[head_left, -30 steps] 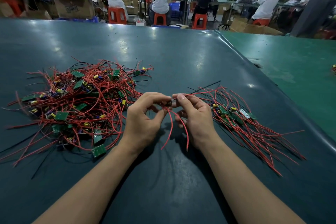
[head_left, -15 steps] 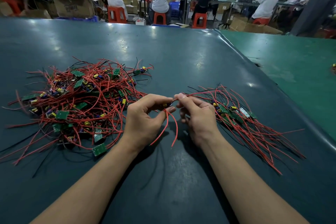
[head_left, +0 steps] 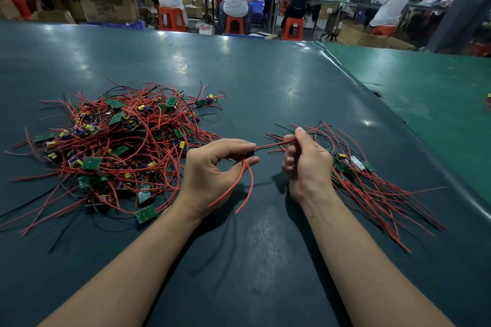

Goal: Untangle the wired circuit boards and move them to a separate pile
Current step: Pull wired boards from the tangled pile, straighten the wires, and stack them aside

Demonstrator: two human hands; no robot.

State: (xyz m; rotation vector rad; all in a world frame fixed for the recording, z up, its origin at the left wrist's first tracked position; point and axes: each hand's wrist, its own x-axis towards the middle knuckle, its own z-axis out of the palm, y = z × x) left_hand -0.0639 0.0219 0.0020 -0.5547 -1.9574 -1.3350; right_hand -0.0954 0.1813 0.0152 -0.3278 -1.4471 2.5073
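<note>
Straightening one board's wires.
Your left hand (head_left: 212, 167) pinches the board (head_left: 248, 154); your right hand (head_left: 305, 162) grips its wires (head_left: 273, 144). Next, lay it on the pile at 3 o'clock (head_left: 372, 186).

Table cover (head_left: 265, 82): dark teal sheet, smooth, glossy, lamp glare.
Adjoining mat (head_left: 425, 93): green, matt, scuffed.
Wires (head_left: 148, 141): red plastic insulation, smooth.
Boards (head_left: 92, 163): green laminate, semi-gloss.
Stools (head_left: 172, 18): orange plastic.

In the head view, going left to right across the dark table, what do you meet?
Tangled pile of red-wired circuit boards → left hand, pinching a small board whose red wires hang down → right hand, gripping red wires → sorted pile of boards → green mat.
</note>
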